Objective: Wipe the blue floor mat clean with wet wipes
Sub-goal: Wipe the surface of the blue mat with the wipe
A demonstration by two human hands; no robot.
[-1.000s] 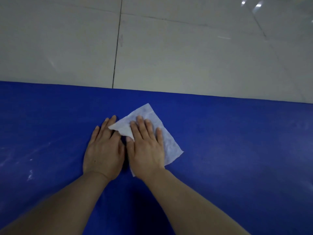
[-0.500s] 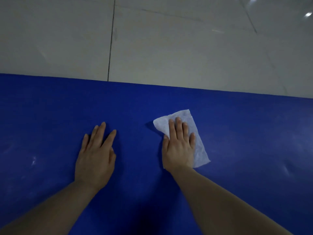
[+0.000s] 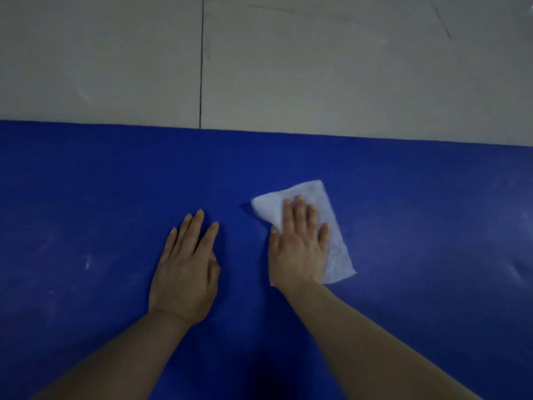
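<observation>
The blue floor mat [image 3: 403, 197] fills the lower two thirds of the head view. A white wet wipe [image 3: 323, 197] lies flat on it, right of centre. My right hand [image 3: 297, 246] presses on the wipe with straight fingers, covering its lower left part. A short way to the left, apart from the wipe, my left hand [image 3: 187, 267] rests flat on the bare mat with fingers straight. Faint whitish smudges [image 3: 88, 264] show on the mat at the left, and more at the far right [image 3: 516, 275].
Beyond the mat's far edge lies a pale tiled floor [image 3: 317, 67] with a dark grout line [image 3: 202, 62] running away from me. The mat runs past the left, right and bottom edges of the view.
A second ago both hands lay side by side on the wipe. My right hand has slid the wipe to the right, while my left hand stayed on the mat, now off the wipe.
</observation>
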